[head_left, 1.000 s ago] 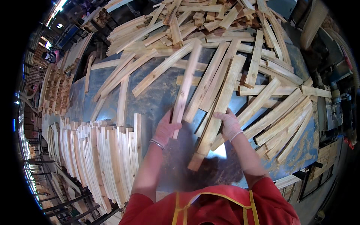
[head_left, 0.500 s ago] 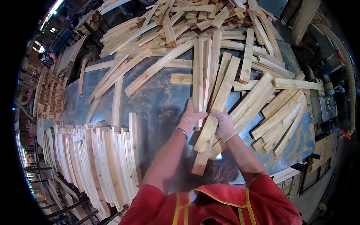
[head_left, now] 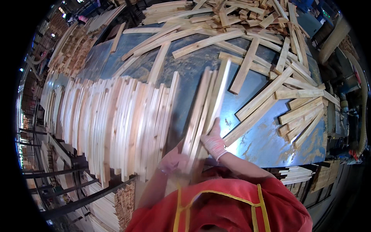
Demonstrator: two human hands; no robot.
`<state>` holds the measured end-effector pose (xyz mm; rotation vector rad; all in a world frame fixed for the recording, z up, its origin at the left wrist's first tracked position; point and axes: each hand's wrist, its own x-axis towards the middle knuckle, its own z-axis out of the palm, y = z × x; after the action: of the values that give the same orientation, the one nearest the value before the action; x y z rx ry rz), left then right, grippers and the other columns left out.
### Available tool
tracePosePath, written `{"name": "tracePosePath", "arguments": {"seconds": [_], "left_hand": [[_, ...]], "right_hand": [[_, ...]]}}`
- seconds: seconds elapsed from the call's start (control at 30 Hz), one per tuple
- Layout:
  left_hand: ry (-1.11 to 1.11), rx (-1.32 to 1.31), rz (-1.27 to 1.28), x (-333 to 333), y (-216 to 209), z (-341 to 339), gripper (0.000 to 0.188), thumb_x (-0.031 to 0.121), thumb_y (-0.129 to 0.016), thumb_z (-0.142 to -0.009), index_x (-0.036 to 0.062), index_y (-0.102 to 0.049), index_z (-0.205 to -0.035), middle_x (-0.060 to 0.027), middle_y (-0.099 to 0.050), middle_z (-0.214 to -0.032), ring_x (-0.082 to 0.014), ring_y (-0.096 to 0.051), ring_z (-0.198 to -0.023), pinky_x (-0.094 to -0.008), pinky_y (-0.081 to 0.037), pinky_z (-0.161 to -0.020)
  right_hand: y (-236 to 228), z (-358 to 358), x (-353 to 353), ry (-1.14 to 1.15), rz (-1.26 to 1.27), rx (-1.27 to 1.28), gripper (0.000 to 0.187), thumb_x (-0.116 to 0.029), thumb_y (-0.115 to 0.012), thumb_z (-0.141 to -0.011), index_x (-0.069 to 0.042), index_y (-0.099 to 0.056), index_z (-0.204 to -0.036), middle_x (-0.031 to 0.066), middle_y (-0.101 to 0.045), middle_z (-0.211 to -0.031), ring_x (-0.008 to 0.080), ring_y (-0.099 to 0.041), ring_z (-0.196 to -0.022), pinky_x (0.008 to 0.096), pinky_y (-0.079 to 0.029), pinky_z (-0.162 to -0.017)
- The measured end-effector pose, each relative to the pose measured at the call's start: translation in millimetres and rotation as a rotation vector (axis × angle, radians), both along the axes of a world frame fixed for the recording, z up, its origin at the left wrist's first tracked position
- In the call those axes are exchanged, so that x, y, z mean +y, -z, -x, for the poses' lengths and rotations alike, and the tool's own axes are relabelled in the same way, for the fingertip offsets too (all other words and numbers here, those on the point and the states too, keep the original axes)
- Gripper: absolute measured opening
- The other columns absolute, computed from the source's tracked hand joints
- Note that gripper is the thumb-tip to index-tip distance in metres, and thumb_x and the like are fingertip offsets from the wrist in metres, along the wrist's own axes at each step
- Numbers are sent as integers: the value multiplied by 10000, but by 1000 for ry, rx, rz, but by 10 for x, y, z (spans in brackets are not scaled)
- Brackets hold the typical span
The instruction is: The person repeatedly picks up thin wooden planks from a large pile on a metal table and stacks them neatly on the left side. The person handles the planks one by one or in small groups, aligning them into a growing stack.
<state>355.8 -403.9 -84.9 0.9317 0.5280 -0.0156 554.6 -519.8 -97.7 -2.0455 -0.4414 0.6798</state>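
Several wooden boards (head_left: 201,105) are bunched side by side between my hands, slanting away from me over the metal table. My right hand (head_left: 213,144), in a pale glove, is closed on their right side with the thumb lying along the wood. Around the near left side of the bunch is my left hand (head_left: 174,161), smeared by motion and partly hidden by the wood. Just left of the bunch, a long row of narrow boards (head_left: 116,123) is packed side by side.
Loose boards (head_left: 247,65) lie across the far side of the blue-grey metal table (head_left: 270,149), rising to a heap (head_left: 239,15) at the back. More boards (head_left: 303,120) fan out at the right. Ribbed hoses (head_left: 334,40) hang at the far right.
My hands have brought the boards nearer my body and upright on edge, close to the packed row. My view has shifted, so the table contents appear farther right or higher.
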Motion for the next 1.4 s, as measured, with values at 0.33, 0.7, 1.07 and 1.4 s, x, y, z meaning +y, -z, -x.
{"name": "tracePosePath", "arguments": {"seconds": [0.33,0.7,1.07,1.4], "left_hand": [[173,842,-1708,-418,41,60,1094,559,-782,-823,-73,-361,-1611,-291,-360,-1677,-447,-310,-1574,-585,-201,-1303],[90,295,-1869,-180,-215,-2015,712,374,-776,-835,54,-561,-1434,-155,-565,-1363,-368,-551,-1284,-510,-458,-1084],[289,385,-1215,14,437,-4040,761,314,-780,-861,101,-533,-1549,-196,-635,-1424,-342,-698,-1116,-433,-571,-952],[20,119,463,-347,641,-2020,668,37,-648,-931,97,-508,-1581,-82,-683,-1418,-215,-708,-1207,-350,-572,-1038]], "right_hand": [[-124,-100,-35,-434,-222,484,711,-318,-724,-955,-32,-531,-1577,139,-731,-1275,221,-683,-1206,343,-526,-1044],[335,-3064,-1237,836,75,-237,880,-329,-782,-883,49,-400,-1580,272,-630,-1436,390,-599,-1349,399,-452,-1146],[367,-3118,-1012,687,-642,433,1009,69,-798,-837,-134,-257,-1664,188,-632,-1377,330,-680,-1170,476,-614,-932],[297,-1942,-1036,266,-961,1138,816,48,-738,-893,-99,-375,-1609,133,-638,-1377,305,-669,-1231,462,-603,-1034]]}}
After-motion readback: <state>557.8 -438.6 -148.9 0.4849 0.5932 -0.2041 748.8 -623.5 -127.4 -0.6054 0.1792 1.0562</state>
